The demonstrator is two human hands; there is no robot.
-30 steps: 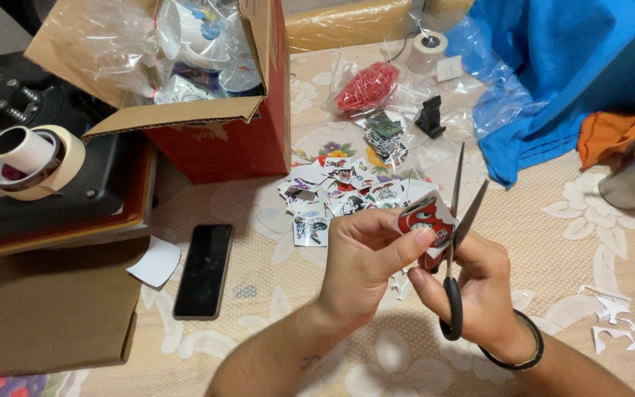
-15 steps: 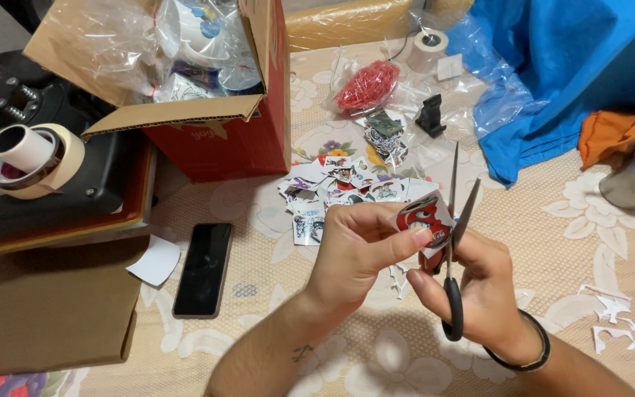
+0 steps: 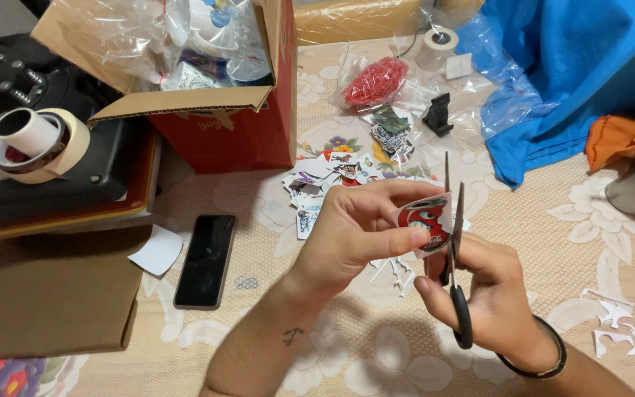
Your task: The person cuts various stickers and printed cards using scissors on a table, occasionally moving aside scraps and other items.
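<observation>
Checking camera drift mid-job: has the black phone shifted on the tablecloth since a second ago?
No. The black phone lies where it did, beside the white paper scrap and below the red box.

Light: warm, even indoor light, moderately bright.
Shadows: soft, under the forearms on the bench (image 3: pixel 553 220).
Glare: plastic wrap (image 3: pixel 134 37) shines.
Focus: sharp, slight edge bending.

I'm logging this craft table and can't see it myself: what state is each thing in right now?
left hand: pinching the red sticker
red sticker: held upright against the blades
scissors: in the right hand, blades nearly closed on the sticker's edge
phone: flat, screen dark
cardboard box: flaps open, stuffed with plastic bags
tape rolls: stacked
cut stickers: loose pile
paper scraps: scattered
</observation>
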